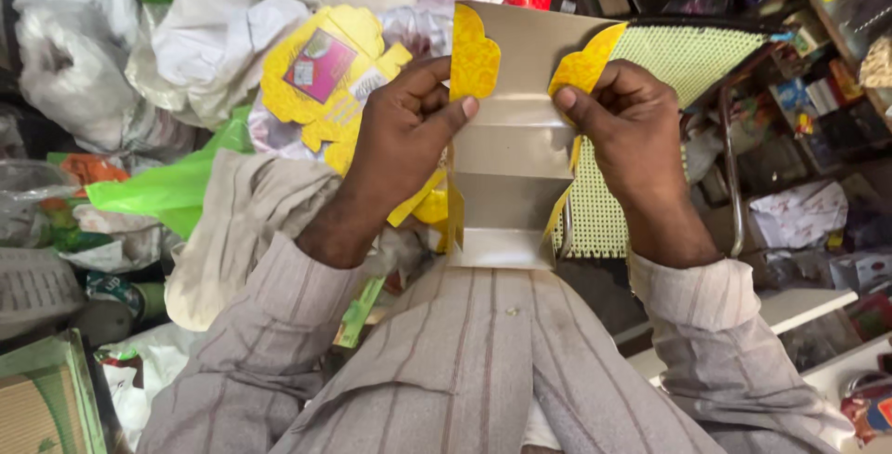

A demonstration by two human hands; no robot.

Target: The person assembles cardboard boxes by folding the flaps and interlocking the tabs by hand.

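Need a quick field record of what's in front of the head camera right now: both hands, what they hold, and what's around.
left hand: grips the left scalloped flap of the cardboard box blank, thumb across it
right hand: pinches the right yellow flap
box blank: unfolded, silver-grey inside, yellow outside, held above the lap
stack of yellow blanks: behind the left hand
woven chair seat: behind the right hand
white plastic bags: upper left

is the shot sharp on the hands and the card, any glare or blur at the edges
Head view: the left hand, right hand and the folded cardboard blank are sharp under soft, even light. The blank's silver-grey inner face shows a mild sheen, not blown out. The white plastic bags at upper left look bright and slightly soft; the shelves at right are dimmer, and the edges bend a little.
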